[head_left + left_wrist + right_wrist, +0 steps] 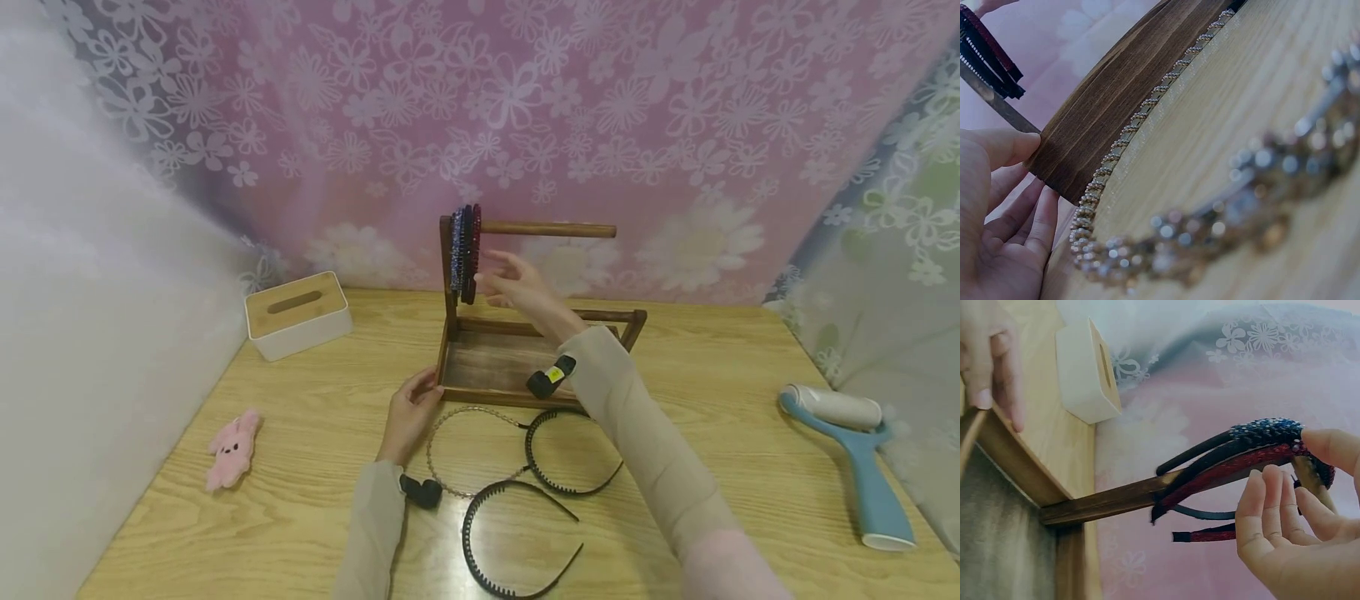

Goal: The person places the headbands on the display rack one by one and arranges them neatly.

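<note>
My right hand is at the hanging headbands, its fingers fairly straight beside the red headband and its thumb at the headbands' top edge. A blue glittery headband and a black headband hang with it at the post end of the wooden stand's upper bar. My left hand grips the front left corner of the stand's tray, thumb on the edge, fingers round the side. Before the stand lie a beaded headband and two black toothed headbands.
A white tissue box with a wooden lid stands at the back left. Below it lies a pink plush toy. A blue-handled lint roller lies at the right. A flowered curtain hangs behind the table.
</note>
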`<state>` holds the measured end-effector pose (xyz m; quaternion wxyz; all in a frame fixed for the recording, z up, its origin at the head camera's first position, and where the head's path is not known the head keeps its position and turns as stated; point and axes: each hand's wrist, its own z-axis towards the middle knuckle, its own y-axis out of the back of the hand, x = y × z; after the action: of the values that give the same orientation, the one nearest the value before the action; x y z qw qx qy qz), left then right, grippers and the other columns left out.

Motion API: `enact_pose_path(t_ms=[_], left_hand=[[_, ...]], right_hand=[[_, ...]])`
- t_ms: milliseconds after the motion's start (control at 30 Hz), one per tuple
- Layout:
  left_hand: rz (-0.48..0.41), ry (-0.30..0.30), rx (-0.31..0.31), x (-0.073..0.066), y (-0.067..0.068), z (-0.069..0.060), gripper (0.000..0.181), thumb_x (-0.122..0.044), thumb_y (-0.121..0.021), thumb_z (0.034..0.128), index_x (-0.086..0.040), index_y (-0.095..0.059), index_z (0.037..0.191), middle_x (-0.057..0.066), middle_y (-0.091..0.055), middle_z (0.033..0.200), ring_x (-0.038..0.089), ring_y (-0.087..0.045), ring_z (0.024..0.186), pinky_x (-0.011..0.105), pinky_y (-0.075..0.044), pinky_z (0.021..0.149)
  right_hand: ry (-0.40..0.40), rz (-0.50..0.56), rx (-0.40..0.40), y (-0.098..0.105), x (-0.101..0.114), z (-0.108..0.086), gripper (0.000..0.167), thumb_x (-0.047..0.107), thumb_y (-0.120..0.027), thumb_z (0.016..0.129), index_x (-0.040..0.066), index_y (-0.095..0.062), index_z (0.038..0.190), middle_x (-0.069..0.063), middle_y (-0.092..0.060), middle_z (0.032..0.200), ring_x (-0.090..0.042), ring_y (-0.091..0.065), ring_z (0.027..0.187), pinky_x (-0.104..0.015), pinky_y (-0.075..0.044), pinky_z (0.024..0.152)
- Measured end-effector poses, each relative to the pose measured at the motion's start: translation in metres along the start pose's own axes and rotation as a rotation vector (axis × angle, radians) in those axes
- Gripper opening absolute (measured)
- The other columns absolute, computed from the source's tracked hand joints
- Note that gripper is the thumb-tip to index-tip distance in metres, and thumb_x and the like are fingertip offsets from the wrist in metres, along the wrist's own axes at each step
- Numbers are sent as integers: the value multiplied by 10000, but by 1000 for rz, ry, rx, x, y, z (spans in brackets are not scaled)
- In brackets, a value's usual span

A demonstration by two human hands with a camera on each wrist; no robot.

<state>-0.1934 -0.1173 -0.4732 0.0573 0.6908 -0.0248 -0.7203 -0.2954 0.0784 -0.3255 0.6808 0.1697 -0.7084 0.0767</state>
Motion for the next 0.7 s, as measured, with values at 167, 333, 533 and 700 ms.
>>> enact_pose_path(t_ms=[167,333,533,700], left_hand=[[-10,14,2,9,0,4,430,-35,-594,952,56,-508,1364,232,-513,1381,351,-507,1256,283,-501,1029],[-15,4,-22,27,-3,13,425,-61,-608,952,16,-531,1362,208,-532,1370,333,-518,1249,327,-489,1049],[-2,-28,-41,33,-4,15,408,-79,-614,952,-13,-555,1349,182,-557,1354,310,-542,1227,315,-498,1039],[7,-23,-47,36,-2,15,407,-100,-622,951,-26,-562,1346,184,-570,1330,311,-556,1215,308,-504,1033]], right_hand=[[-12,57,-12,2,-19,-10,566,118,-569,985,111,-348,1507,-169,-540,1259,-164,-565,928,-385,-537,969],[-29,40,1,6,-43,-26,540,122,-585,977,123,-396,1483,-63,-572,1156,-139,-600,907,-279,-576,845],[-1,3,51,16,-76,-50,518,140,-575,986,67,-400,1468,-25,-607,1113,-81,-608,865,-363,-565,901],[-4,-13,72,22,-99,-72,512,135,-576,978,32,-409,1450,-47,-582,1126,-130,-619,907,-335,-566,878]])
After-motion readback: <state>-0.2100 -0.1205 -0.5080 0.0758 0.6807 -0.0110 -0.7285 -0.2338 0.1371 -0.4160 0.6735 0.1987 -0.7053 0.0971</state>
